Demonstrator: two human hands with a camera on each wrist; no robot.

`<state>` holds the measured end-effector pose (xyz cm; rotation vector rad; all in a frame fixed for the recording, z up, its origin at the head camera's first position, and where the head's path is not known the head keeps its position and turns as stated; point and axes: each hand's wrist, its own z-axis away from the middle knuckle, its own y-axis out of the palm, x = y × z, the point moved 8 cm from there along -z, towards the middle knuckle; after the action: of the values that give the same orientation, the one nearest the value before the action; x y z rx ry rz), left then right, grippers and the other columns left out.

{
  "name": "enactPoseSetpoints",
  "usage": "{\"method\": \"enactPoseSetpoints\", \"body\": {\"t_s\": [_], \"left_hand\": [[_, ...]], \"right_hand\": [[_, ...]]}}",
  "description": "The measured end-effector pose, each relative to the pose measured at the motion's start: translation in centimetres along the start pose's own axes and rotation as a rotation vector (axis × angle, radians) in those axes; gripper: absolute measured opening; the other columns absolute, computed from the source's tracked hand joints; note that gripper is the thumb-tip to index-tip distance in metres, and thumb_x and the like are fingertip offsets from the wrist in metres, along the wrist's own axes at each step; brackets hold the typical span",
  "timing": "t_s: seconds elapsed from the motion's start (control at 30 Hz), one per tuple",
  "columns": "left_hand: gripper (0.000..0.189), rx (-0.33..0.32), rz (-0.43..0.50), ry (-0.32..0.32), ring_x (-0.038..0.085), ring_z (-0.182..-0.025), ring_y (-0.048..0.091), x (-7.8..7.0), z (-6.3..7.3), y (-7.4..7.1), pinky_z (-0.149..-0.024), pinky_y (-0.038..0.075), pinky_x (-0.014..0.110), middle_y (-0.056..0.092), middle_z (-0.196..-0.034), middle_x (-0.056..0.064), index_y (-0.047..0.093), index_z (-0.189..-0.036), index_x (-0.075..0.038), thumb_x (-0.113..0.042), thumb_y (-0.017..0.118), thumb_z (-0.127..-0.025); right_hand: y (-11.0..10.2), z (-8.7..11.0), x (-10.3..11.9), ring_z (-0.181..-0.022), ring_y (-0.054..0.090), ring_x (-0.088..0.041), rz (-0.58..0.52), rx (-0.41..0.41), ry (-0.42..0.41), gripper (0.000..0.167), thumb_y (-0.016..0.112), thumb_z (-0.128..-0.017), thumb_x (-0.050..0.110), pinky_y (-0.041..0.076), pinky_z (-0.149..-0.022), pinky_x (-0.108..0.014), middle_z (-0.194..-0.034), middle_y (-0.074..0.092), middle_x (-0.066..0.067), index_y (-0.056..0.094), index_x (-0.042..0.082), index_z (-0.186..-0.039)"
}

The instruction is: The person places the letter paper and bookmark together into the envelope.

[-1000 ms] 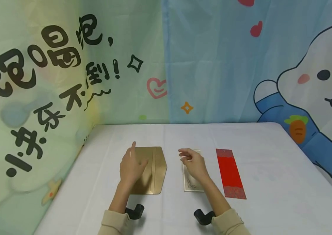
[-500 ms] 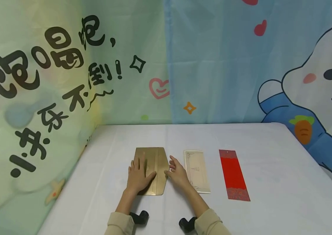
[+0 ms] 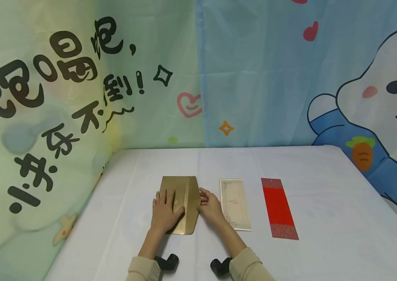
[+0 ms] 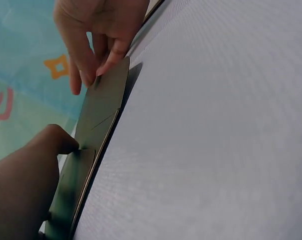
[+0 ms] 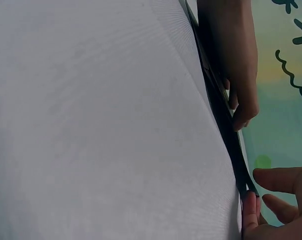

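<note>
A gold envelope (image 3: 177,182) lies on the white table, its flap (image 3: 194,195) on the right side. My left hand (image 3: 164,214) rests flat over the envelope's body, fingers spread and pointing away from me, thumb toward the flap's fold. At the flap's outer edge my right hand (image 3: 211,207) pinches it between thumb and fingers. In the left wrist view the flap (image 4: 104,92) tilts up off the cloth, a shadow under it. The right wrist view has the flap's edge from below, between my right fingers (image 5: 249,212) and thumb.
Just right of my right hand lies a cream card (image 3: 235,203) with printed corner ornaments. Farther right is a long red paper packet (image 3: 278,207) with patterned ends. A printed cloth backdrop (image 3: 254,78) hangs behind the white table (image 3: 335,218).
My left hand has come down onto the envelope. My right hand has moved left from over the cream card to the flap's edge, and the flap has lifted slightly.
</note>
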<state>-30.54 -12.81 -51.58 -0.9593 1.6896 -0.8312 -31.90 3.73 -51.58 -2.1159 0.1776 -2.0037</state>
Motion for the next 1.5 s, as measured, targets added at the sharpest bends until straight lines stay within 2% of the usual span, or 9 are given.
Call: {"method": "enactPoseSetpoints", "body": {"t_s": [0.27,0.4,0.5,0.63,0.73,0.87,1.03,1.27,1.5], "left_hand": [[0.069,-0.011,0.016,-0.021,0.048,-0.13,0.023,0.3,0.1,-0.2,-0.102,0.02,0.058,0.034,-0.141,0.024,0.044,-0.137,-0.006,-0.043,0.055,-0.081],[0.067,0.005,0.047,-0.045,0.047,-0.131,0.021,0.5,0.2,-0.1,-0.103,0.018,0.057,0.031,-0.143,0.023,0.042,-0.138,-0.007,-0.043,0.053,-0.083],[0.066,0.015,0.076,-0.066,0.045,-0.133,0.019,0.6,0.2,-0.1,-0.104,0.016,0.056,0.03,-0.144,0.022,0.041,-0.14,-0.009,-0.043,0.052,-0.084],[0.065,0.028,0.102,-0.085,0.043,-0.134,0.018,0.7,0.2,0.0,-0.105,0.014,0.055,0.029,-0.145,0.02,0.038,-0.142,-0.012,-0.042,0.051,-0.086],[0.064,0.031,0.115,-0.083,0.043,-0.134,0.018,0.6,0.2,-0.1,-0.105,0.014,0.055,0.029,-0.145,0.02,0.037,-0.142,-0.013,-0.042,0.05,-0.086],[0.065,0.036,0.127,-0.077,0.045,-0.133,0.019,0.5,0.2,-0.2,-0.104,0.015,0.057,0.029,-0.145,0.022,0.035,-0.143,-0.013,-0.042,0.05,-0.087],[0.067,0.016,0.111,-0.069,0.049,-0.129,0.025,0.4,0.0,-0.8,-0.101,0.022,0.058,0.031,-0.144,0.023,0.035,-0.144,-0.014,-0.046,0.051,-0.086],[0.078,-0.055,0.055,-0.043,0.047,-0.121,0.038,-0.1,-0.7,-2.0,-0.091,0.036,0.057,0.027,-0.145,0.023,0.034,-0.144,-0.019,-0.055,0.057,-0.079],[0.093,-0.101,0.014,-0.079,0.043,-0.109,0.05,-0.2,-1.5,-2.5,-0.081,0.041,0.055,0.025,-0.148,0.017,0.034,-0.144,-0.023,-0.07,0.058,-0.068]], "right_hand": [[0.5,0.0,-0.1,-0.082,0.057,-0.021,0.037,0.046,0.001,0.054,0.057,-0.08,-0.004,0.047,-0.066,-0.027,-0.117,0.056,-0.023,0.046,0.001,-0.133],[1.2,0.1,-0.1,-0.103,0.055,-0.03,0.026,0.137,-0.035,0.057,0.058,-0.083,0.005,0.045,-0.085,-0.038,-0.13,0.048,-0.024,0.042,0.004,-0.138],[1.4,0.4,0.4,-0.125,0.038,-0.037,0.016,0.204,-0.086,0.064,0.059,-0.083,0.011,0.031,-0.101,-0.046,-0.139,0.038,-0.024,0.036,0.006,-0.142],[1.8,0.6,0.5,-0.129,0.032,-0.037,-0.027,0.283,-0.086,0.073,0.062,-0.082,0.011,0.024,-0.104,-0.048,-0.144,0.03,-0.023,0.027,0.01,-0.146],[2.1,0.6,0.1,-0.121,0.042,-0.036,-0.115,0.338,-0.026,0.079,0.06,-0.082,0.002,0.033,-0.099,-0.045,-0.147,0.022,-0.025,0.018,0.011,-0.148],[2.4,0.5,-0.3,-0.094,0.06,-0.03,-0.225,0.397,0.031,0.087,0.056,-0.082,-0.008,0.051,-0.076,-0.036,-0.147,0.015,-0.029,0.006,0.015,-0.15],[2.3,0.4,-0.3,-0.079,0.057,-0.019,-0.316,0.413,0.033,0.093,0.053,-0.081,-0.015,0.049,-0.06,-0.028,-0.147,0.019,-0.026,0.004,0.023,-0.15],[2.1,0.7,-0.1,-0.121,0.042,-0.033,-0.382,0.399,-0.037,0.093,0.051,-0.079,-0.018,0.049,-0.079,-0.031,-0.154,-0.001,-0.011,0.009,0.026,-0.15],[2.3,1.2,0.1,-0.127,0.035,-0.033,-0.458,0.422,-0.076,0.09,0.048,-0.082,-0.018,0.047,-0.083,-0.029,-0.154,0.0,-0.009,0.009,0.025,-0.15]]}}
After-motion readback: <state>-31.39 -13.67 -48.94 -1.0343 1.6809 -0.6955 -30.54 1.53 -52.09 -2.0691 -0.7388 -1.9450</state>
